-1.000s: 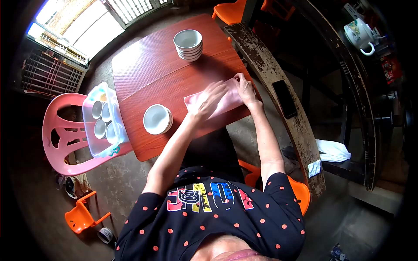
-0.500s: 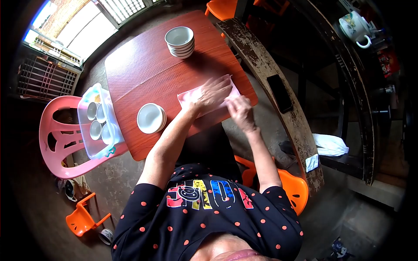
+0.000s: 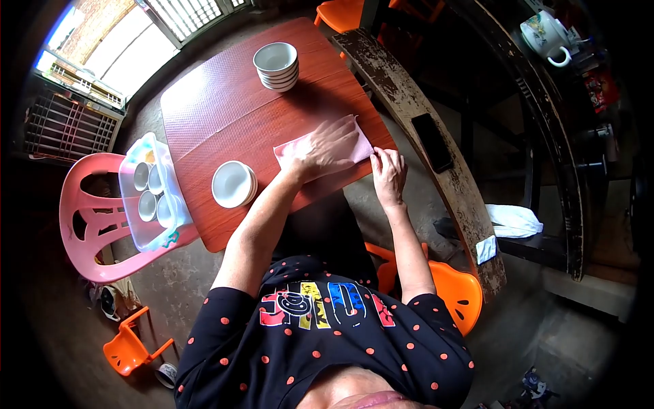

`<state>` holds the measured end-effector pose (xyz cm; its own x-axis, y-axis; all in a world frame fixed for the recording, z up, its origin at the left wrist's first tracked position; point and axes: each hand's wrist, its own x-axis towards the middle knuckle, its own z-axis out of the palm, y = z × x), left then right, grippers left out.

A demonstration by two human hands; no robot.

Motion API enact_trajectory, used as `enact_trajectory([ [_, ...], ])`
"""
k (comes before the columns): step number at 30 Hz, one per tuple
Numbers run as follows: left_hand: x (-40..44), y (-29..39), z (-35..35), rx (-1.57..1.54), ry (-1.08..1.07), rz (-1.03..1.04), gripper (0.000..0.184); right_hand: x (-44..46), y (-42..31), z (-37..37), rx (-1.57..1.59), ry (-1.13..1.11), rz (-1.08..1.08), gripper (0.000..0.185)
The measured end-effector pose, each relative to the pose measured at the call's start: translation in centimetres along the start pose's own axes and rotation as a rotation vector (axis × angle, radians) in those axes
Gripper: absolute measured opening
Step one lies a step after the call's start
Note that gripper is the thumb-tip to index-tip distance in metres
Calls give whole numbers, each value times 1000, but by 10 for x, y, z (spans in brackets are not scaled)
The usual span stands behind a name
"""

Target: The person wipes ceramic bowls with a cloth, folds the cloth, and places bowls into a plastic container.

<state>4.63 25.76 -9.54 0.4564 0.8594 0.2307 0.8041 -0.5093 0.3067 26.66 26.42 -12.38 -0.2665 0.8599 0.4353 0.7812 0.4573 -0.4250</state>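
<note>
A pink cloth lies folded flat near the right edge of the reddish-brown table. My left hand rests flat on top of it, fingers spread. At the cloth's right corner, by the table edge, my right hand has its fingers bent, pinching that corner. A tall stack of white bowls stands toward the far side of the table. Nearer, left of my left forearm, sits a shorter stack of white bowls.
A pink chair at the left bears a clear plastic bin with several cups. To the right runs a worn wooden bench with a black phone on it. Orange chairs stand around.
My right hand has moved slightly right and down, drawing the cloth's corner outward so it lies flatter. My left hand stays on the cloth, its fingers now more spread.
</note>
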Motion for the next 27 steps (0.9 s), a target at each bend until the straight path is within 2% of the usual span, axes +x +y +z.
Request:
enact_trajectory([
  [4,1,1,-1,14,6,3,72,6,2,14,-17,-32,156,21],
  [9,0,-1,3,8,48,17,70,17,-5,15,-29,-37,92,18],
  [14,2,3,0,106,29,24,70,18,6,18,125,-35,157,14],
  [16,2,3,0,118,33,32,68,18,1,13,21,29,114,11],
  [19,2,4,-1,120,3,11,70,14,-31,-6,114,221,-103,8],
  [21,4,0,3,129,-63,13,75,-6,-55,-12,258,29,-316,3],
  [22,2,1,4,103,-64,6,74,-18,-62,-5,361,-32,-464,6],
  [23,3,0,6,118,-60,22,74,-30,-72,-1,303,-90,-573,12],
  [27,2,-9,13,132,-34,76,72,-56,-93,28,357,-156,-508,39],
])
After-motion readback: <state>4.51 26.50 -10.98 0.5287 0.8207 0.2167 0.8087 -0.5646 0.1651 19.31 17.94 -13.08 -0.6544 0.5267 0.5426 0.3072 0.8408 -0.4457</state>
